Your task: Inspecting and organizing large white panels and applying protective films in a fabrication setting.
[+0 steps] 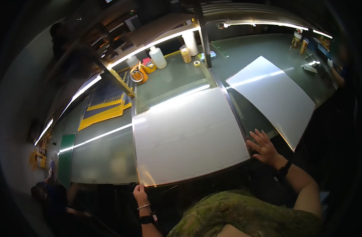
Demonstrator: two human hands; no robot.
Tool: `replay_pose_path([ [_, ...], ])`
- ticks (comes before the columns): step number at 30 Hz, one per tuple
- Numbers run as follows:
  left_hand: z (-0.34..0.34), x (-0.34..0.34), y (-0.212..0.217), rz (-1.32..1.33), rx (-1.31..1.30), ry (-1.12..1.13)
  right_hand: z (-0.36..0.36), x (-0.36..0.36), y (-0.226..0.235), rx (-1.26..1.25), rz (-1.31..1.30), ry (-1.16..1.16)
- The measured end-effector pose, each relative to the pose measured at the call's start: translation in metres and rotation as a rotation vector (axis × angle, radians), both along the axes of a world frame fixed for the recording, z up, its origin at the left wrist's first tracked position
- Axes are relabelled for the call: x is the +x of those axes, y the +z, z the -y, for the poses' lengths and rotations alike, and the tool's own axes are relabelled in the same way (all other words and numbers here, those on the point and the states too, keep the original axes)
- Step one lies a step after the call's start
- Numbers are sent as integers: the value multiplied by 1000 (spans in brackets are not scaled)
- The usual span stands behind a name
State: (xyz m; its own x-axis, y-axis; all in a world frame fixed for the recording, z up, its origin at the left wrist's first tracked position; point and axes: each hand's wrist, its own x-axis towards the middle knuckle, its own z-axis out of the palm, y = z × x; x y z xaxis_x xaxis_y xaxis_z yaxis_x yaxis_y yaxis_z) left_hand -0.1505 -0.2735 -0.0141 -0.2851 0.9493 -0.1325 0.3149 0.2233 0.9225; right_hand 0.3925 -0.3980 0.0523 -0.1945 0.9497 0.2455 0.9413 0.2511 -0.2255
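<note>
A: Your left hand (140, 194) pinches the near left corner of the big white dotted sheet (188, 136), fingers closed on its edge. The sheet lies flat on the workbench (106, 158), right in front of you.

B: And your right hand (264, 148)?

A: Spread wide, fingers splayed, resting at the sheet's right edge near its lower corner. It grips nothing.

B: What is beside it?

A: A second, glossy white sheet (273, 94) lies to your right, tilted, well apart from your left hand.

B: Any containers?

A: At the back, under the light strip, a white plastic bottle (157, 57) stands upright with its cap on; you cannot tell what is in it. Just right of it stands a stack of yellowish tape rolls (185, 54), and a single small roll (196, 63) lies flat nearby. To the left sits an orange tape dispenser (139, 75).

B: Farther off?

A: Two small jars (299, 41) at the far right; contents too small to tell. A yellow-edged cutting mat (106, 100) lies to the left.
</note>
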Motion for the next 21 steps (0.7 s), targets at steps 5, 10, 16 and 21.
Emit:
replay_pose_path([
  [5,-14,-3,25,-39,223,27,-30,-5,1,286,123,113],
  [10,-62,-9,183,-462,592,-163,-65,-5,96,148,-1542,19],
  [16,-172,6,342,59,493,-347,-116,9,233,160,-1039,65],
  [21,-271,22,255,-312,382,-584,-170,47,155,-252,-1340,-90],
])
